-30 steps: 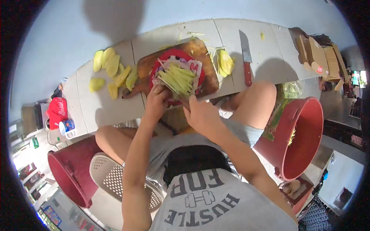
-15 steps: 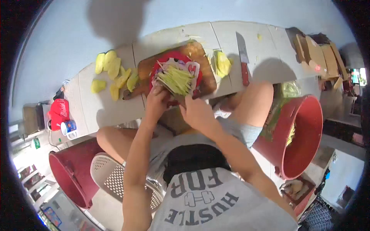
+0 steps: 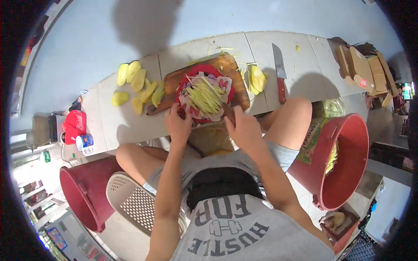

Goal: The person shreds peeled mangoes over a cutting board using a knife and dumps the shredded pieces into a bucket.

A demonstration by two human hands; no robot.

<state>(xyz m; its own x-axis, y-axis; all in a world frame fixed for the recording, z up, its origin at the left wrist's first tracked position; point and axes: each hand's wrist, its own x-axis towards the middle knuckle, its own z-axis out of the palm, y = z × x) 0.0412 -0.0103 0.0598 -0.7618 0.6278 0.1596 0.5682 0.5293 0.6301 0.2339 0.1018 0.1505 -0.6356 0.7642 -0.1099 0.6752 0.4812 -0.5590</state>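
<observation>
A pile of pale green strips lies on a red round cloth with a cartoon print, spread over a wooden cutting board. My left hand is at the near left edge of the cloth, its fingers curled onto that edge. My right hand is at the near right edge, with thumb and fingers closed about the rim. My fingers partly hide what they grip. Peeled yellow-green fruit pieces lie left of the board, and more peeled fruit is on its right.
A knife with a red handle lies on the tiled counter, right of the fruit. A red bucket with strips inside stands at my right, another red bucket at my left. A mug and cardboard boxes flank the counter.
My hands have moved apart to the two near edges of the cloth. The cloth's raised sides now lie flatter, and the strips are more spread. The view has shifted slightly.
</observation>
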